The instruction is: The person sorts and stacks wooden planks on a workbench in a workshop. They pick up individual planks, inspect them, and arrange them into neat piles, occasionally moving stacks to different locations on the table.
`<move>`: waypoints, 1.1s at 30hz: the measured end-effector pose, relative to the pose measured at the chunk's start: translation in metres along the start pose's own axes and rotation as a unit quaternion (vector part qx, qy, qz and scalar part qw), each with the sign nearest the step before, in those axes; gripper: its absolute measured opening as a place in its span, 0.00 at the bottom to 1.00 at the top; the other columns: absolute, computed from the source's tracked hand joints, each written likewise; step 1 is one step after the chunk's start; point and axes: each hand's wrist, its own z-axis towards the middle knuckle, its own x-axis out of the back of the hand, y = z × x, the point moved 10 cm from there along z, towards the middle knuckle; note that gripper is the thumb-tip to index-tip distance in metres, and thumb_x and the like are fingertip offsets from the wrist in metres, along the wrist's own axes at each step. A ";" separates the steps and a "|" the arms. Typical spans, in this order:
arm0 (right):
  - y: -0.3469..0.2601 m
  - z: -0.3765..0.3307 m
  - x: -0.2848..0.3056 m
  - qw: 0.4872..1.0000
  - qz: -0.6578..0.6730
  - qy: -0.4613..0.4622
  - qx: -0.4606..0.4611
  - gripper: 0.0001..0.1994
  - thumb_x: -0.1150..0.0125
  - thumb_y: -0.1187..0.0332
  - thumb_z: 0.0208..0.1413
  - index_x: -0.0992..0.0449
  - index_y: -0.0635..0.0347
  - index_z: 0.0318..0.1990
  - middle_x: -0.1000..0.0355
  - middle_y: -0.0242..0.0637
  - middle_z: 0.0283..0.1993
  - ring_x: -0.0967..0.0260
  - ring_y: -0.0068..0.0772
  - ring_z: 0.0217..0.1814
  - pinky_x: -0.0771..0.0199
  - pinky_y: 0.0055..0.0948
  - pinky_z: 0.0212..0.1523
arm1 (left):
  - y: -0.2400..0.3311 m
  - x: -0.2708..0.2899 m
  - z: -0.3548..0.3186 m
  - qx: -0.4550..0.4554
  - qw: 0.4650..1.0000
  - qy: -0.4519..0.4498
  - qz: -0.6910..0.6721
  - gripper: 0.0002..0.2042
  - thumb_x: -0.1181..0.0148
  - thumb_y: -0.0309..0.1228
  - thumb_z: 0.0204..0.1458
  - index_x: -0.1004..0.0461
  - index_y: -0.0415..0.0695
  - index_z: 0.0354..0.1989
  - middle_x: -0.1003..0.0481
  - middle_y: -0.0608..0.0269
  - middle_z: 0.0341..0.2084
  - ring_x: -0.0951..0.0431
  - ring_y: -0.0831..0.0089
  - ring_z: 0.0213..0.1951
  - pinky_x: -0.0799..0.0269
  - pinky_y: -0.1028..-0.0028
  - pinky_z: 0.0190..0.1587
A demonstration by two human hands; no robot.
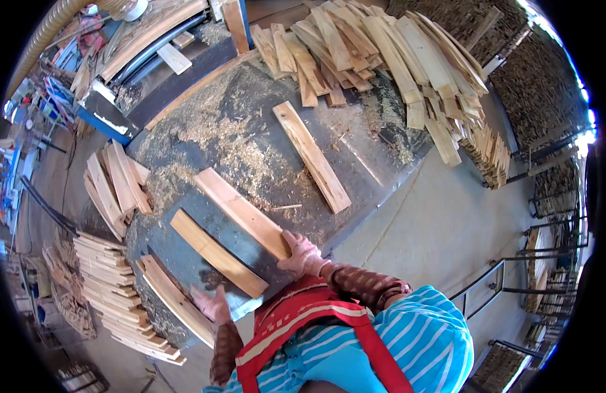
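Note:
My right hand [301, 255] is closed round the near end of a pale wooden board [240, 211] that lies slantwise on the dark metal table [257, 131]. My left hand [212, 305] is held with its fingers apart, close to the inner edge of a board [175, 300] at the table's left side. I cannot tell whether it touches that board. Between my hands lies a shorter, yellowish board [218, 252], apart from both. Farther off, one more plank [312, 157], with a dark streak along its face, rests alone.
Sawdust and shavings [218, 137] cover much of the tabletop. A big heap of boards [342, 46] sits along the far edge, spilling right. At left are a small pile [116, 183] and a tall stack [113, 288]. A blue-framed machine [103, 121] stands at far left.

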 end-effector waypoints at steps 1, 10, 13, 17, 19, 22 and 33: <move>0.001 0.001 0.014 1.000 0.005 -0.009 -0.003 0.50 0.27 0.49 0.36 0.42 0.52 0.70 0.36 0.49 0.65 0.36 0.56 0.66 0.31 0.46 0.64 | 0.011 -0.030 0.002 0.052 0.983 -0.024 -0.176 0.53 0.26 0.45 0.46 0.55 0.35 0.74 0.46 0.39 0.71 0.44 0.46 0.71 0.46 0.57 0.72; 0.048 0.000 0.172 0.974 -0.082 0.195 0.083 0.46 0.28 0.55 0.33 0.38 0.57 0.66 0.36 0.53 0.65 0.33 0.62 0.60 0.28 0.51 0.59 | 0.066 -0.123 -0.009 0.333 0.930 -0.135 0.078 0.58 0.30 0.42 0.35 0.61 0.44 0.75 0.37 0.35 0.59 0.37 0.41 0.64 0.39 0.51 0.67; 0.069 0.008 0.207 0.963 -0.113 0.239 0.059 0.46 0.28 0.57 0.34 0.39 0.57 0.66 0.37 0.51 0.65 0.34 0.62 0.61 0.28 0.51 0.59 | 0.086 -0.103 0.001 0.350 0.927 -0.121 0.055 0.57 0.28 0.37 0.35 0.59 0.47 0.75 0.34 0.35 0.58 0.30 0.40 0.59 0.34 0.52 0.64; 0.096 0.028 0.223 0.968 -0.130 0.216 -0.012 0.45 0.28 0.57 0.35 0.40 0.55 0.66 0.36 0.49 0.64 0.34 0.60 0.62 0.27 0.51 0.58 | 0.151 -0.079 0.009 0.341 0.934 -0.097 -0.041 0.59 0.24 0.36 0.35 0.60 0.46 0.75 0.33 0.36 0.59 0.27 0.42 0.57 0.30 0.53 0.61; 0.098 0.045 0.221 0.978 -0.123 0.152 -0.073 0.44 0.29 0.56 0.39 0.41 0.54 0.67 0.37 0.48 0.65 0.33 0.58 0.62 0.27 0.51 0.58 | 0.151 -0.104 0.012 0.307 0.914 -0.064 -0.257 0.58 0.24 0.33 0.36 0.60 0.45 0.75 0.31 0.39 0.57 0.25 0.47 0.53 0.28 0.56 0.57; 0.131 0.064 0.203 0.978 -0.031 0.102 -0.177 0.43 0.30 0.56 0.42 0.41 0.57 0.67 0.28 0.52 0.56 0.29 0.59 0.57 0.27 0.48 0.57 | 0.204 -0.112 0.012 0.264 0.818 -0.069 -0.505 0.58 0.24 0.29 0.40 0.62 0.45 0.76 0.29 0.47 0.54 0.24 0.57 0.47 0.25 0.62 0.51; 0.141 0.087 0.127 0.825 0.552 -0.018 -0.118 0.16 0.35 0.63 0.59 0.20 0.65 0.49 0.25 0.24 0.31 0.33 0.15 0.23 0.35 0.20 0.23 | 0.280 -0.149 -0.018 0.329 0.570 -0.331 -0.676 0.25 0.37 0.24 0.51 0.31 0.32 0.59 0.22 0.52 0.49 0.20 0.56 0.50 0.23 0.59 0.55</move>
